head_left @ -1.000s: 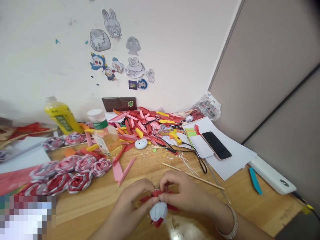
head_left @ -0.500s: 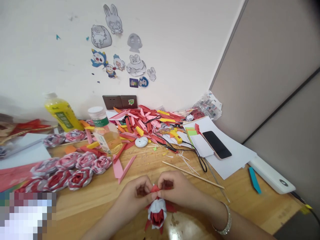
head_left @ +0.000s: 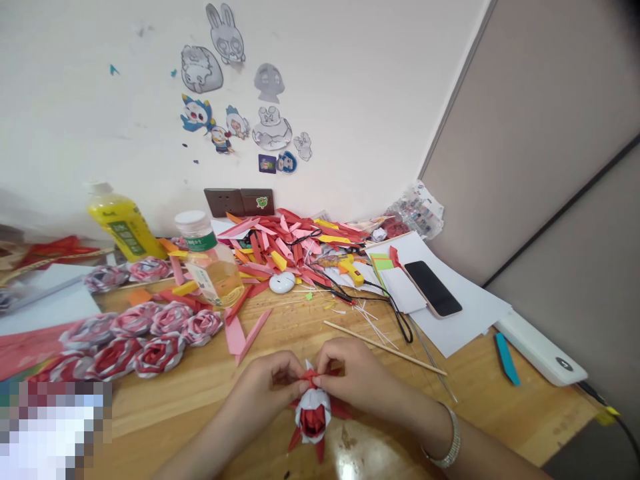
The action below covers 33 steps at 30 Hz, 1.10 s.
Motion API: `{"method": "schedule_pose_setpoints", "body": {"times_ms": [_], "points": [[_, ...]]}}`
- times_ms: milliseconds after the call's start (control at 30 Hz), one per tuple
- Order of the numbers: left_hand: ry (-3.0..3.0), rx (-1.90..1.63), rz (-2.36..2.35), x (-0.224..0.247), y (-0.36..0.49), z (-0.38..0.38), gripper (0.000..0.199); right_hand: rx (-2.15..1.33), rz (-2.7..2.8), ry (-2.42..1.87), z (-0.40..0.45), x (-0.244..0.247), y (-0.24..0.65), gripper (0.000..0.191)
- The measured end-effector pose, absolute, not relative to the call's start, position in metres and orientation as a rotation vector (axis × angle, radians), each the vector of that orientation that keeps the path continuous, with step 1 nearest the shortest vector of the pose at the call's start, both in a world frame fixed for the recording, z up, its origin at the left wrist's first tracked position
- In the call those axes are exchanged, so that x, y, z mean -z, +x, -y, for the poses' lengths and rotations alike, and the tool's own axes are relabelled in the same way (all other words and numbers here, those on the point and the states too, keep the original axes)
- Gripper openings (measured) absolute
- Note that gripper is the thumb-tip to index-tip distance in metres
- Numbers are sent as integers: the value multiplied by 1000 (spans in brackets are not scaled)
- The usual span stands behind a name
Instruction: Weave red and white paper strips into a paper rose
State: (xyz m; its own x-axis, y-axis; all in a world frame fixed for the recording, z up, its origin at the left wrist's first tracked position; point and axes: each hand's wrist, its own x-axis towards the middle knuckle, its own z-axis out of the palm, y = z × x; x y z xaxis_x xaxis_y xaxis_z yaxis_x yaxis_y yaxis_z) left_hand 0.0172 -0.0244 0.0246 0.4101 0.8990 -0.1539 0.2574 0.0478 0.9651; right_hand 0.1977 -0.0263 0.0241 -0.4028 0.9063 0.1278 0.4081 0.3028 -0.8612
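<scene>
Our left hand (head_left: 273, 383) and right hand (head_left: 347, 370) pinch a red petal (head_left: 309, 377) at the far side of the flower (head_left: 314, 419), over the table (head_left: 193, 400). We're likely shaping it; the next move calls for light, steady fingers.

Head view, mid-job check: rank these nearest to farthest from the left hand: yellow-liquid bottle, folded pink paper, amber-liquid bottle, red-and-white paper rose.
From the left hand:
1. Red-and-white paper rose: in its grasp.
2. Folded pink paper: ahead, slightly left.
3. Amber-liquid bottle: beyond that, left.
4. Yellow-liquid bottle: farther left and back.
</scene>
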Motion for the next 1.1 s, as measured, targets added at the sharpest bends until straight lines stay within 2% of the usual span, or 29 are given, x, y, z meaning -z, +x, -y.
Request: {"method": "schedule_pose_setpoints", "body": {"times_ms": [200, 433, 667, 800, 967, 1100], "points": [[1753, -661, -1219, -32, 17, 27, 14, -885, 2095, -1032, 25, -30, 199, 18], [1615, -680, -1082, -30, 18, 24, 7, -779, 2156, -975, 26, -31, 200, 20], [1809, -698, -1165, -32, 18, 28, 10, -638, 2329, -811, 24, -32, 202, 20], [1558, -678, -1002, -25, 15, 23, 10, -706, 2297, -834, 24, -36, 203, 17], [1125, -680, -798, -25, 8, 19, 30, -834, 2090, -935, 25, -38, 203, 16], [1133, -613, -832, -25, 8, 19, 34, -882, 2069, -907, 24, -34, 202, 15]]}}
